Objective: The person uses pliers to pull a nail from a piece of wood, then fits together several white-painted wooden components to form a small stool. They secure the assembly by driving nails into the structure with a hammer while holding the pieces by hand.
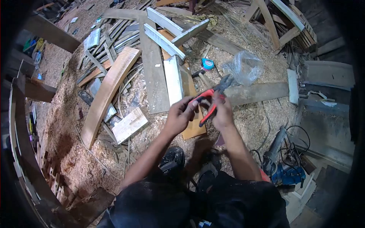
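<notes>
In the middle of the head view, a pair of pliers (209,110) with red and black handles is held up, its dark jaws pointing to the upper right. My right hand (223,116) is wrapped round the handles. The fingers of my left hand (180,116) are closed at the end of the upper handle; whether something small is also pinched there I cannot make out. Just beyond the hands lie a turquoise tape measure (207,64), a clear plastic bag (245,68) and what looks like a hammer (201,74), partly hidden.
Wood shavings cover the ground. A curved plank (110,93), a white-faced block (130,124) and white-edged boards (163,40) lie ahead and left. To the right sit a blue power tool (289,174) and a grey angle grinder (274,148) with cords. Wooden frames (283,22) stand at back right.
</notes>
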The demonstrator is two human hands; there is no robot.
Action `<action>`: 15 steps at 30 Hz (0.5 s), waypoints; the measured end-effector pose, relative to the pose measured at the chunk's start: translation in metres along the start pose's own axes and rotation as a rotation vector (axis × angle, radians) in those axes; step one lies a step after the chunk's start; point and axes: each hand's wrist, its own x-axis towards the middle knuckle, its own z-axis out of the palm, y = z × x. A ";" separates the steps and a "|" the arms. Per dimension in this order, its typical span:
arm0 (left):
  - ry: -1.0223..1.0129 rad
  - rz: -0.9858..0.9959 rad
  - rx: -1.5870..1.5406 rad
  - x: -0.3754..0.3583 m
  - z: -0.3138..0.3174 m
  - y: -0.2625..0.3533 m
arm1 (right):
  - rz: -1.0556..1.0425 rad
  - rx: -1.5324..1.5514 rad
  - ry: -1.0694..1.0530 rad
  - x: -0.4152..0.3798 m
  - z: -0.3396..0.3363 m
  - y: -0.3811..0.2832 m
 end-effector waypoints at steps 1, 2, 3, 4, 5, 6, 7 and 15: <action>-0.007 0.004 0.000 0.000 0.002 -0.007 | 0.011 -0.284 0.029 -0.009 0.006 0.002; -0.017 0.004 -0.001 -0.001 0.002 -0.013 | 0.018 -0.296 0.022 -0.008 -0.005 0.023; -0.019 0.004 -0.020 0.000 0.001 -0.020 | 0.043 -0.274 0.022 -0.006 -0.014 0.034; -0.013 -0.038 0.133 0.004 -0.008 -0.020 | 0.071 -0.251 0.025 -0.006 -0.017 0.037; -0.010 -0.081 0.285 0.010 -0.024 -0.018 | 0.114 -0.221 0.026 -0.005 -0.021 0.038; -0.007 -0.123 0.438 0.015 -0.038 -0.018 | 0.155 -0.191 0.024 -0.004 -0.020 0.034; 0.250 0.016 0.439 0.023 -0.048 -0.036 | 0.193 -0.161 0.018 -0.001 -0.018 0.028; 0.578 0.115 0.982 0.082 -0.043 -0.074 | 0.380 -0.581 -0.140 0.011 -0.037 0.017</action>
